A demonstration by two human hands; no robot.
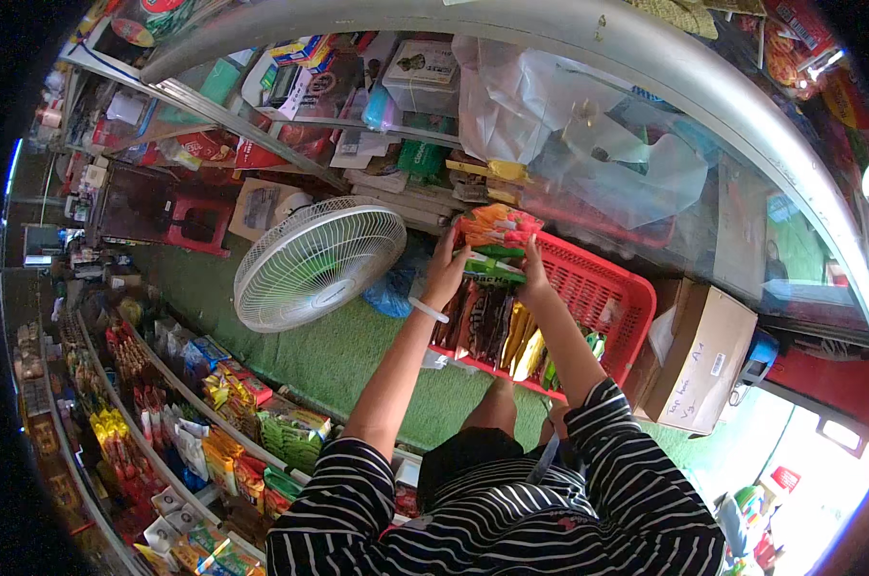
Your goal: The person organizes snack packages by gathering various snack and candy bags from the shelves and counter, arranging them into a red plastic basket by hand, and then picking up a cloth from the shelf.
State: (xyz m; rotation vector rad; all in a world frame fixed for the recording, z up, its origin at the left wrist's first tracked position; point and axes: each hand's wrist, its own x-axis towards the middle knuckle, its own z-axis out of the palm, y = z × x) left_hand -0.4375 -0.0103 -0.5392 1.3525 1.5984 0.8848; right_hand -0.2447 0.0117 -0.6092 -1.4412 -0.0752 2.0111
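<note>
Before me is a red plastic basket (pixel 632 288) with upright rows of packets. My left hand (pixel 445 277) and my right hand (pixel 535 270) are on either side of green packets (pixel 492 265) at the basket's far left part, fingers on their edges. Orange and red packets (pixel 496 222) lie just beyond them. Nearer me stand dark brown packets (pixel 483 317), yellow packets (pixel 523 342) and some green packets (pixel 593 345), partly behind my right forearm. A white band is around my left wrist.
A white fan (pixel 319 266) stands left of the basket on green carpet (pixel 319 349). A cardboard box (pixel 701 360) is at the right. Beyond is a glass display case with a metal edge (pixel 586 21). Shelves of packaged goods (pixel 233 389) line the lower left.
</note>
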